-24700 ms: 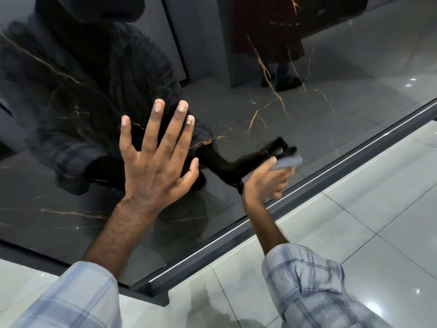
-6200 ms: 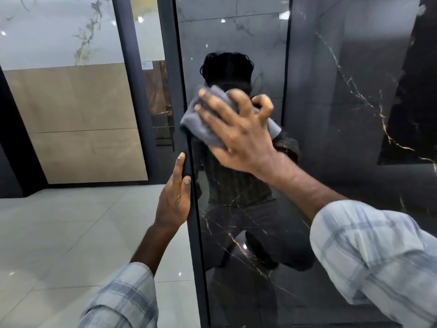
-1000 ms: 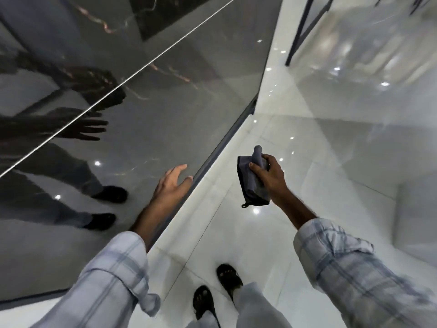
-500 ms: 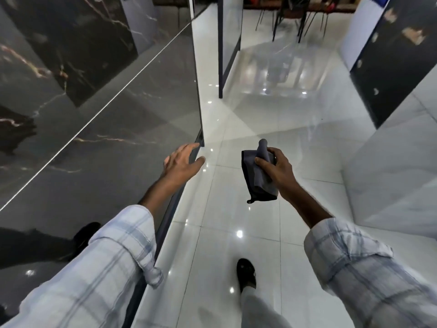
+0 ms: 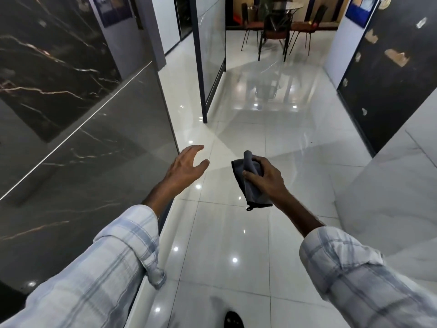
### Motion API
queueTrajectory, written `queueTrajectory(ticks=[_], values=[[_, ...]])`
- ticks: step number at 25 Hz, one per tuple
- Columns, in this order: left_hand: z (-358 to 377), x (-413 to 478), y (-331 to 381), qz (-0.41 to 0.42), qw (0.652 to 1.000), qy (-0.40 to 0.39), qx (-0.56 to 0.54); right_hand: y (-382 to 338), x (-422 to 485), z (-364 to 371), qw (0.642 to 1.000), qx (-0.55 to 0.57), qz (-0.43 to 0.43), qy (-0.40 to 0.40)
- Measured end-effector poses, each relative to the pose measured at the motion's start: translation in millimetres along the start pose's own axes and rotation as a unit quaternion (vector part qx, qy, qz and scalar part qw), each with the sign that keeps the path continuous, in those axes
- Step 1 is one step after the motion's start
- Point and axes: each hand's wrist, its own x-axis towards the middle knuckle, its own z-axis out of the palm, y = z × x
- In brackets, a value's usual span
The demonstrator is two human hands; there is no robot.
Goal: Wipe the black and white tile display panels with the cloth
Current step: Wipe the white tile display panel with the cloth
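Head view: my right hand grips the cloth mid-aisle, left hand spread open; I judge the white panel at three o'clock unwiped

A tile display panel stands along my left, running away from me over the floor. My left grip hangs just right of that panel's far end, above the floor. To its right, near but apart, my right grip has the cloth in it, one end of it hanging below. Ahead of both, a second panel stands edge-on in the aisle. Behind it, at the far end, chairs surround what I take to be a table. On the right, the farther panel stands behind the nearer panel. A shoe is on the floor below the cloth.
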Motion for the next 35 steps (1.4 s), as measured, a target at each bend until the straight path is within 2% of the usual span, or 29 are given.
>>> queueTrajectory(ticks=[7, 13, 19, 23, 27, 35], values=[[19, 115, -2, 0.014, 1.000, -0.012, -0.013, 6, 115, -31, 1.000, -0.008, -0.005, 0.023], [15, 260, -15, 0.052, 0.998, 0.014, -0.016, -7, 252, -33, 0.997, -0.001, -0.033, 0.073], [10, 418, -27, 0.069, 0.997, -0.021, -0.040, -23, 404, -27, 0.998, -0.026, -0.019, 0.061], [7, 514, -31, 0.071, 0.996, -0.017, -0.048, -28, 498, -24, 0.998, -0.035, -0.017, 0.059], [11, 598, -45, 0.076, 0.996, -0.014, -0.053, -22, 590, -19, 0.998, -0.041, -0.025, 0.051], [30, 808, -43, 0.056, 0.998, -0.007, -0.013, 9, 830, -33, 1.000, -0.012, 0.011, 0.025]])
